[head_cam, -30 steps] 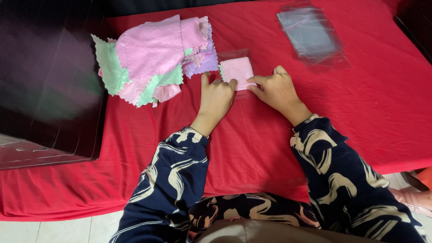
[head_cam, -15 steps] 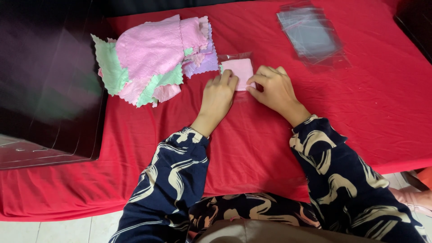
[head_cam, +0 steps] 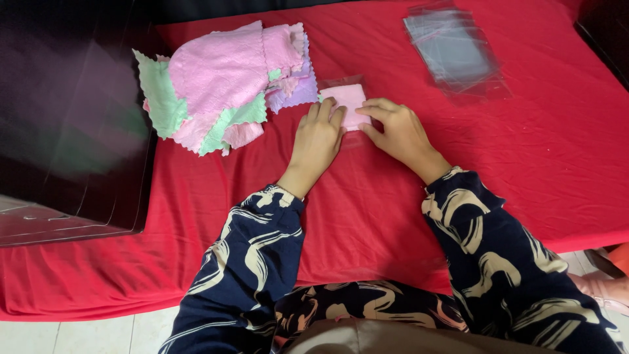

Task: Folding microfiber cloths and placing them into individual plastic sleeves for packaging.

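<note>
A small folded pink cloth inside a clear plastic bag (head_cam: 347,97) lies flat on the red tablecloth (head_cam: 524,170). My left hand (head_cam: 317,139) rests palm down on its left part, fingers spread and pressing. My right hand (head_cam: 396,130) presses its right edge with the fingertips, the fingers bent over the bag. Both hands touch the packet; neither lifts it.
A heap of pink, green and lilac cloths (head_cam: 223,85) lies at the left of the packet. A stack of clear plastic bags (head_cam: 452,49) sits at the back right. A dark glossy box (head_cam: 65,118) stands at the left edge of the table.
My right hand has slid a little to the left over the packet, and my left hand's fingers have moved further onto it. The packet has stayed in place.
</note>
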